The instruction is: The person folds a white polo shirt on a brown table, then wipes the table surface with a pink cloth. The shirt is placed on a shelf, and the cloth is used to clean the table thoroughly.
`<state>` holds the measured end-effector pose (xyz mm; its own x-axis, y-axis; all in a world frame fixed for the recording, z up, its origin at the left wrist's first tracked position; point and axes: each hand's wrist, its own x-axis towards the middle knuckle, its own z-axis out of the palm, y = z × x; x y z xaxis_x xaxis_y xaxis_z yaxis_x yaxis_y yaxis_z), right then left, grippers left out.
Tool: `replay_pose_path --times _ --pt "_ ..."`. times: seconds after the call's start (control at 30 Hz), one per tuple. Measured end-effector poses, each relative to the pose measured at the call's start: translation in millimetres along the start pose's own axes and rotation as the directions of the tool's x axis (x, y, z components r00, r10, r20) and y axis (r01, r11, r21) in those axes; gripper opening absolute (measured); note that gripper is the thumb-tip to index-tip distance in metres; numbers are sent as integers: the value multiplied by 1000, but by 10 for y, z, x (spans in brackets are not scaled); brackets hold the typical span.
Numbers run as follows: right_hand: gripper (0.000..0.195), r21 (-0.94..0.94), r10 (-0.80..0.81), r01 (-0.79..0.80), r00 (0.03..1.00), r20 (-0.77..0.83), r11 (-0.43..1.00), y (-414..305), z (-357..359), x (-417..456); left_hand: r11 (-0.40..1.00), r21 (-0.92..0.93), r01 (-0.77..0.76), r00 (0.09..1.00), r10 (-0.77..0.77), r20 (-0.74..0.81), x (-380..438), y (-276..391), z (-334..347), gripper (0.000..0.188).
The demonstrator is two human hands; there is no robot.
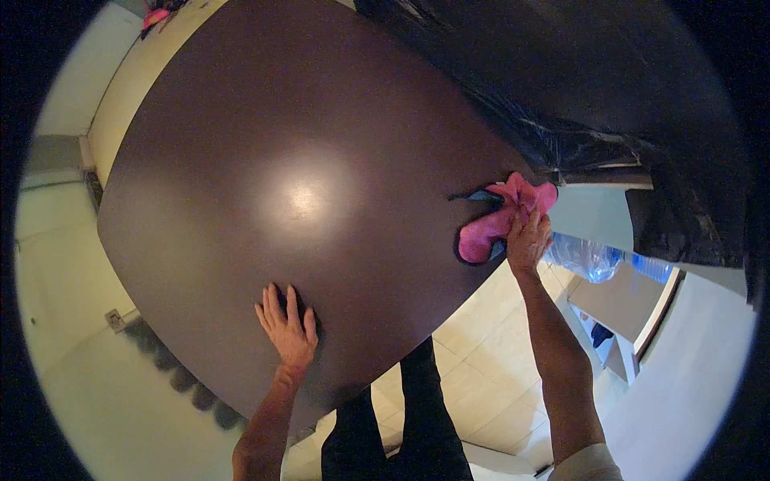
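Note:
A large dark brown tabletop (252,132) with a smooth sheen fills most of the head view. My right hand (529,240) presses a crumpled pink cloth (484,234) against the table near its right corner. Dark edging and a bluish underside show along the folds of the cloth. Flat on the near part of the tabletop rests my left hand (289,330), its fingers spread and nothing in it.
Black plastic sheeting (601,78) covers something along the table's far right side. Clear blue-tinted plastic bottles (586,258) stand by a small shelf unit (619,300) to the right. Below is a tiled floor (493,373). Several dark rounded objects (180,379) line the left edge.

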<state>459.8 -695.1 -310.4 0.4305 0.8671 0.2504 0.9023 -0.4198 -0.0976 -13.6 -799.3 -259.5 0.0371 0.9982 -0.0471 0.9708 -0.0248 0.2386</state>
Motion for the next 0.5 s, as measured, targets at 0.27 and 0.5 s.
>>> replay_pose_path --times 0.27,0.5 --pt "49 -48 -291 291 957 9 955 -47 -110 160 959 108 263 958 -246 -144 392 361 262 57" --pt "59 313 -654 590 739 160 744 -988 -267 -658 957 111 268 956 -250 -153 393 417 283 61"
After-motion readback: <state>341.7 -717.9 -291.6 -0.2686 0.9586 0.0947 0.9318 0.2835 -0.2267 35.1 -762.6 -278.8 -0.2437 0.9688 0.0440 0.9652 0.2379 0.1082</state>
